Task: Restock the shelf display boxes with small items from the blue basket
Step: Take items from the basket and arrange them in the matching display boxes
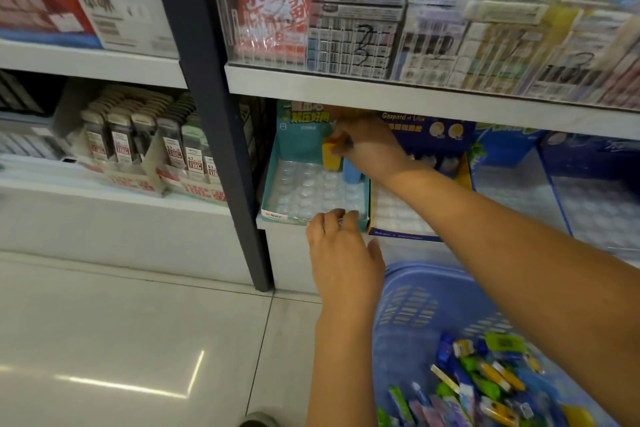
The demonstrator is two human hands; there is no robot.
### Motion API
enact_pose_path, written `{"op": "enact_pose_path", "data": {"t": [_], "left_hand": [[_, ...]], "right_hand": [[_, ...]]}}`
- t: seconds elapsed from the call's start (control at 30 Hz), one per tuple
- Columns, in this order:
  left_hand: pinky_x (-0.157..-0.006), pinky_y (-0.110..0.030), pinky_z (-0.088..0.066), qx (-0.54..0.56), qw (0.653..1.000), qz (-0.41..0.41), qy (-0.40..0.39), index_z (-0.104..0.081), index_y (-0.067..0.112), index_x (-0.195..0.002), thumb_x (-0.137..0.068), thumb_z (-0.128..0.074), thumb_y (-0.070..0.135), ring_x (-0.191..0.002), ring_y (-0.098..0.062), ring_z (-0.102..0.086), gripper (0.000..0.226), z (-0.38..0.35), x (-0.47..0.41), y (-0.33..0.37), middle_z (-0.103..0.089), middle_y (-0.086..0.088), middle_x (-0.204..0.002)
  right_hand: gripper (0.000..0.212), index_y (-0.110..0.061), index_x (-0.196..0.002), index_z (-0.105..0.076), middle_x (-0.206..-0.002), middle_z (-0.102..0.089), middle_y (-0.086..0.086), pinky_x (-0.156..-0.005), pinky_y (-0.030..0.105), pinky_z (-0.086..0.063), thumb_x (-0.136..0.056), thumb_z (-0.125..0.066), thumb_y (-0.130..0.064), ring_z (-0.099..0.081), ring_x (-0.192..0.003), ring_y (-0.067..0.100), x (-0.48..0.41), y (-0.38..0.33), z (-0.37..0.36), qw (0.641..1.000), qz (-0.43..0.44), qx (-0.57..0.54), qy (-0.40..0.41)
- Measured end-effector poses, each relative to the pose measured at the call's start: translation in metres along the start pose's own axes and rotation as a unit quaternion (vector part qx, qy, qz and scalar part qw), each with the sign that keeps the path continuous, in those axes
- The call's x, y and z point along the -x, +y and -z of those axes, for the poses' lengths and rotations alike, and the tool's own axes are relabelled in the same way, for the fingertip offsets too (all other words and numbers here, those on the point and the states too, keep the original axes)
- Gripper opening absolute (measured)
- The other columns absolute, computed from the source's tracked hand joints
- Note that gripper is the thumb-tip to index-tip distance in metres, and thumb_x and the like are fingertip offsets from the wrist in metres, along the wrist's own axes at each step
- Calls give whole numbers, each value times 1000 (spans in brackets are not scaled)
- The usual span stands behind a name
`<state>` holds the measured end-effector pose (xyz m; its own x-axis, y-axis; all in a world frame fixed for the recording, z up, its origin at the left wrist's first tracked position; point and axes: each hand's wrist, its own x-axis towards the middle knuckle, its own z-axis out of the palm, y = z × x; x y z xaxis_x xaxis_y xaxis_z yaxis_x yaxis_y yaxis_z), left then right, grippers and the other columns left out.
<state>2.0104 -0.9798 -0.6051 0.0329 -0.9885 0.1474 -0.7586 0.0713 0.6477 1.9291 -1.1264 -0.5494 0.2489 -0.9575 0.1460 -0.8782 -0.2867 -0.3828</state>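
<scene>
A teal display box [273, 184] with a clear plastic insert of round slots sits on the lower shelf. At its back stand a yellow item [329, 158] and a blue item [351, 172]. My right hand [370, 146] reaches into the back of the box and pinches the top of the yellow item. My left hand [341, 246] grips the front edge of the teal box, fingers curled over the rim. The blue basket [419, 298] sits at the lower right with several small colourful packaged items [485, 381] in it.
A dark blue display box [398, 215] with a clear insert stands right of the teal one, and more blue boxes [554, 184] follow. A dark upright post [221, 135] divides the shelving. The upper shelf [381, 94] overhangs closely. Pale floor tiles [131, 322] lie below left.
</scene>
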Motion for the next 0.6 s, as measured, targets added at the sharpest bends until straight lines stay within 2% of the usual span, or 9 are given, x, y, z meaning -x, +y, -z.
{"op": "enact_pose_path", "data": {"t": [0.07, 0.17, 0.23, 0.33, 0.43, 0.5, 0.6], "left_hand": [[-111, -26, -20, -1, 1000, 4, 0, -46, 20, -137, -90, -58, 32, -132, -19, -26, 49, 0, 0, 0, -43, 0, -140], [-112, -26, -20, 3, 1000, 11, -3, -46, 21, -137, -91, -56, 32, -133, -18, -24, 48, 0, 0, 1, -42, 1, -141], [-112, -26, -21, 9, 1000, 13, -3, -47, 20, -137, -92, -56, 32, -133, -18, -24, 48, 0, -1, 2, -42, 1, -141], [-111, -24, -21, 6, 1000, 15, 0, -47, 19, -136, -92, -56, 32, -133, -18, -23, 47, 0, -2, 4, -43, 0, -140], [-108, -22, -19, -1, 1000, 15, -3, -48, 19, -136, -93, -54, 32, -133, -17, -22, 46, 0, -3, 5, -43, 0, -139], [-108, -21, -19, -2, 1000, 15, -7, -48, 19, -136, -93, -53, 33, -132, -16, -22, 45, 2, -3, 5, -44, 0, -138], [-107, -21, -20, -3, 1000, 18, -11, -49, 19, -136, -94, -52, 34, -132, -16, -23, 44, 4, -5, 6, -45, 0, -138]], "right_hand": [[24, -2, -108, -67, -116, -64, 17, -92, 34, -44, -89, -61, -17, -57, -108, 31, -6, -2, 3, 1000, -6, 24, -18], [27, 5, -104, -66, -110, -63, 24, -82, 28, -43, -91, -58, -17, -58, -104, 34, -9, -3, 7, 997, -19, 64, -51], [28, 4, -104, -66, -110, -63, 23, -84, 30, -42, -92, -56, -19, -58, -104, 33, -7, -4, 7, 994, -22, 87, -54], [28, 2, -106, -66, -109, -64, 20, -86, 32, -43, -92, -55, -20, -58, -102, 32, -6, -7, 8, 993, -15, 113, -33], [24, 2, -103, -66, -106, -64, 18, -80, 31, -44, -91, -52, -13, -58, -100, 32, -3, -12, 7, 991, -31, 129, -6], [21, 3, -100, -65, -104, -62, 18, -73, 29, -40, -90, -52, -10, -57, -98, 32, -1, -13, 5, 988, -24, 153, -11], [18, 0, -96, -64, -88, -56, 14, -67, 25, -32, -90, -51, -11, -59, -95, 32, -3, -12, 4, 984, 8, 179, 6]]}}
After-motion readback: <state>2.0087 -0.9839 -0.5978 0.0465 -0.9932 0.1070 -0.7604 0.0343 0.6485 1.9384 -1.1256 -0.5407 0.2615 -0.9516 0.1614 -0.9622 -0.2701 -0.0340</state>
